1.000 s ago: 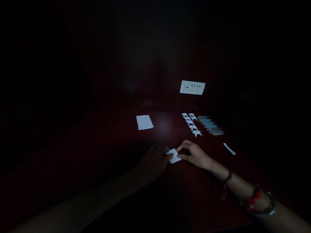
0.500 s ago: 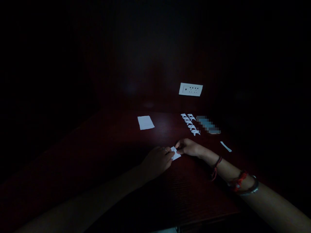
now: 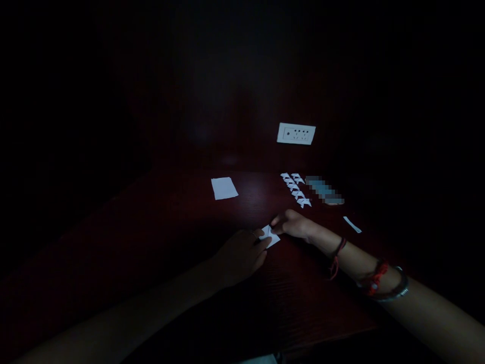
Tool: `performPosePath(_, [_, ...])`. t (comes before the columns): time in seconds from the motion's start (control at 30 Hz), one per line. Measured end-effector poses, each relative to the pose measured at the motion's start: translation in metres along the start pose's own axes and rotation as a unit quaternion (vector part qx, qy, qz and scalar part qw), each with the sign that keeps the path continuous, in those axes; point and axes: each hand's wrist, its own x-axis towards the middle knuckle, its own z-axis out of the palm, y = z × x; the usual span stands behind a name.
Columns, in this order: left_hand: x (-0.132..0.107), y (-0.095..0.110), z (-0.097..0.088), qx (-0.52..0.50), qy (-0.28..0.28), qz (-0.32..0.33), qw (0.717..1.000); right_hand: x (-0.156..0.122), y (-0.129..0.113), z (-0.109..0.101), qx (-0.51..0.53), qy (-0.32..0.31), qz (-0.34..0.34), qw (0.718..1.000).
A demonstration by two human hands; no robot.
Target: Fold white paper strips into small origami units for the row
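Note:
A small piece of folded white paper (image 3: pixel 272 238), with crease lines across it, lies on the dark red table between my hands. My left hand (image 3: pixel 244 253), with a ring on one finger, holds the paper's left side down, its fingertips over the edge. At the upper right corner, the thumb and fingers of my right hand (image 3: pixel 291 224) close on the paper. Bracelets circle my right wrist and forearm. Poor light leaves the undersides of both hands hidden.
A stack of white paper sheets (image 3: pixel 224 188) lies farther back on the table (image 3: pixel 182 202). Several folded paper pieces (image 3: pixel 294 187) form two rows beside a pixelated flat object (image 3: pixel 324 190). A narrow paper strip (image 3: pixel 352 224) rests at the right. A socket panel (image 3: pixel 296 134) is on the wall.
The view has shifted slightly. My left fingers have spread a little on the folded paper, showing more of its creases. My right hand stays at its upper right corner.

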Motion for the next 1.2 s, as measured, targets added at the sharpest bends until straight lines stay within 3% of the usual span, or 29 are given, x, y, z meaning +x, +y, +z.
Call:
performPosePath(0.23, [-0.002, 0.002, -0.002, -0.006, -0.004, 0.018, 1.000, 0.000, -0.003, 0.001, 0.012, -0.026, -0.025, 0.999])
performPosePath(0.33, [-0.001, 0.002, -0.004, -0.004, -0.010, 0.019, 1.000, 0.005, 0.005, -0.002, -0.051, -0.037, -0.110, 0.992])
performPosePath(0.5, [-0.001, 0.003, -0.008, -0.004, -0.026, 0.015, 1.000, 0.006, 0.015, -0.010, -0.182, -0.031, -0.275, 0.944])
performPosePath(0.67, [-0.002, 0.000, -0.007, -0.013, -0.034, 0.006, 0.999, -0.003, 0.023, -0.013, -0.202, -0.021, -0.381, 0.902])
performPosePath(0.9, [-0.003, -0.005, -0.004, -0.022, -0.009, 0.008, 1.000, -0.010, 0.042, -0.014, -0.244, 0.005, -0.444, 0.862])
performPosePath(1.2, [-0.003, -0.006, -0.003, -0.013, -0.010, 0.013, 1.000, -0.015, 0.045, -0.012, -0.309, 0.025, -0.459, 0.832])
